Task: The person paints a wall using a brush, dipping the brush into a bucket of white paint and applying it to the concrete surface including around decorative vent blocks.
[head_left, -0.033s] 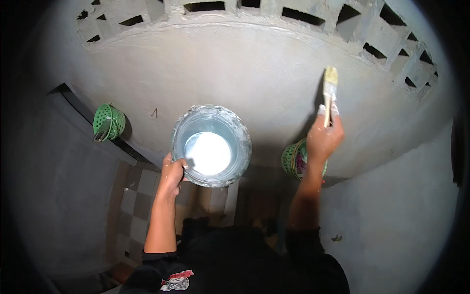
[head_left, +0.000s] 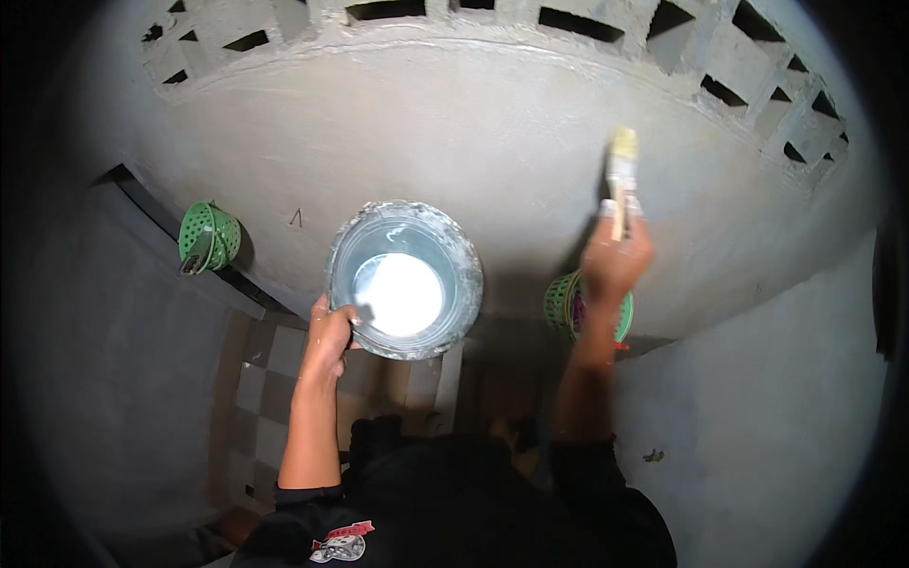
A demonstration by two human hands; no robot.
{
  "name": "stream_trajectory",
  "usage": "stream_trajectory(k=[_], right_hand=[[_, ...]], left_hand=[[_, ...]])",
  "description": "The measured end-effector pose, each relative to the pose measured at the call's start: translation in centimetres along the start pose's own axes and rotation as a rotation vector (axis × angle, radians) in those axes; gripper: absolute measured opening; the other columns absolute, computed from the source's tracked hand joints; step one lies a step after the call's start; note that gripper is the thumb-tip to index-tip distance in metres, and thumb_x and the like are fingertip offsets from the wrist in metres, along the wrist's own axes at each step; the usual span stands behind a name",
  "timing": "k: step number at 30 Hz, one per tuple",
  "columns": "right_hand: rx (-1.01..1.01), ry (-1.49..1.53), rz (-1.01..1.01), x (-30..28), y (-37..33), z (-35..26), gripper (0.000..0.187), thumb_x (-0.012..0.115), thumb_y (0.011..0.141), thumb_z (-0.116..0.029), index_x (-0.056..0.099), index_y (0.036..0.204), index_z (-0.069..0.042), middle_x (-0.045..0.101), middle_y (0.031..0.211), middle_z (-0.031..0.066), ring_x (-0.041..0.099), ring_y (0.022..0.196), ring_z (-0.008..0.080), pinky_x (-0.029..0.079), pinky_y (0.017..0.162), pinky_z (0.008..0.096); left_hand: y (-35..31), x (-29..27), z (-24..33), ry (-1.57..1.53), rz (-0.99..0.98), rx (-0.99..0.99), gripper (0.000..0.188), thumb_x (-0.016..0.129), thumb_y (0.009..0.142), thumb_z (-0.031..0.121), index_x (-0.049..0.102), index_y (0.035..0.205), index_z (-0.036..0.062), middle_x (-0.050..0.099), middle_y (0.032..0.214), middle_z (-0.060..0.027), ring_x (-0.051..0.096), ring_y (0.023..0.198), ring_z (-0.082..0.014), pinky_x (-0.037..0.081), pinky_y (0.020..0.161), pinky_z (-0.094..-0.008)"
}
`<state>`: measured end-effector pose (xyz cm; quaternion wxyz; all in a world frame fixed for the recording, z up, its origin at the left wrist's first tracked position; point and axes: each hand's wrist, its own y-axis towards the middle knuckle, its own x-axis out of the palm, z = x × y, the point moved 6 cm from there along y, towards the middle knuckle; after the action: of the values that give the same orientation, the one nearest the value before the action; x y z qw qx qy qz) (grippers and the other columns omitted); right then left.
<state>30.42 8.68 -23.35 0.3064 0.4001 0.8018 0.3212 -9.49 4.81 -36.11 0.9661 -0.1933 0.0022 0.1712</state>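
Note:
My left hand [head_left: 331,333] grips a round grey bucket [head_left: 461,248] by its near left rim, thumb over the edge. Dried paint crusts that rim, and bright white paint [head_left: 402,298] lies in the bottom. On the right, my right hand [head_left: 617,257] is closed round the handle of a paintbrush [head_left: 622,170], its fingers spotted with white. The pale bristles point up at the grey wall [head_left: 511,123]; whether they touch it I cannot tell, as the brush is slightly blurred.
A green perforated basket [head_left: 210,237] hangs on the wall at left. Another green basket [head_left: 559,305] with things inside is partly behind my right forearm. Vent blocks with openings [head_left: 578,26] run along the top. Checkered tiles [head_left: 268,369] show at lower left. A bent nail [head_left: 295,218] juts from the wall.
My right hand and the paintbrush have shifted a little to the left along the wall. The bucket and my left hand are almost where they were.

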Motion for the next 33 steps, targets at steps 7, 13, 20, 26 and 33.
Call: stream_trajectory(k=[7,13,20,26,33], right_hand=[[0.127,-0.149,-0.68,10.5,-15.5,5.0,0.019,0.063,0.092,-0.014,0.067,0.096,0.004,0.067,0.08,0.0262,0.067,0.079,0.046,0.054,0.071,0.0521],[0.245,-0.024,-0.623,8.0,-10.1,4.1,0.028,0.07,0.089,-0.015,0.072,0.11,0.002,0.071,0.092,0.0279,0.07,0.087,0.0441,0.055,0.081,0.0481],[0.088,-0.037,-0.168,3.6,-4.0,-2.4,0.029,0.066,0.094,-0.009,0.068,0.117,0.008,0.07,0.091,0.0297,0.068,0.081,0.0446,0.051,0.075,0.0448],[0.025,-0.186,-0.362,6.7,-8.4,-0.7,0.029,0.067,0.091,-0.01,0.07,0.114,0.007,0.069,0.092,0.0314,0.066,0.088,0.0506,0.052,0.08,0.0496],[0.143,-0.079,-0.28,2.5,-5.0,-3.7,0.034,0.064,0.095,-0.008,0.065,0.125,0.008,0.071,0.107,0.0294,0.07,0.095,0.0427,0.052,0.089,0.0449]], left_hand=[[-0.3,0.2,1.2,-0.015,0.008,0.02,0.053,0.053,0.077,0.002,0.059,0.13,0.0016,0.067,0.1,-0.0096,0.064,0.082,-0.0188,0.051,0.057,-0.0331],[-0.1,-0.2,1.0,-0.022,-0.039,0.045,0.055,0.055,0.076,0.002,0.056,0.131,-0.0006,0.066,0.098,-0.011,0.063,0.078,-0.0197,0.049,0.054,-0.0338],[0.5,0.5,0.8,-0.007,-0.116,0.036,0.048,0.056,0.08,0.005,0.061,0.127,0.0026,0.068,0.095,-0.0091,0.063,0.076,-0.0174,0.049,0.053,-0.0326],[1.3,0.7,1.1,0.039,-0.173,0.051,0.043,0.058,0.076,0.002,0.062,0.119,-0.0023,0.066,0.092,-0.0107,0.061,0.078,-0.0189,0.048,0.062,-0.0322],[3.3,1.2,-0.2,-0.104,-0.287,0.148,0.037,0.058,0.073,0.002,0.061,0.109,-0.0059,0.062,0.092,-0.0101,0.056,0.083,-0.0191,0.047,0.072,-0.0312]])
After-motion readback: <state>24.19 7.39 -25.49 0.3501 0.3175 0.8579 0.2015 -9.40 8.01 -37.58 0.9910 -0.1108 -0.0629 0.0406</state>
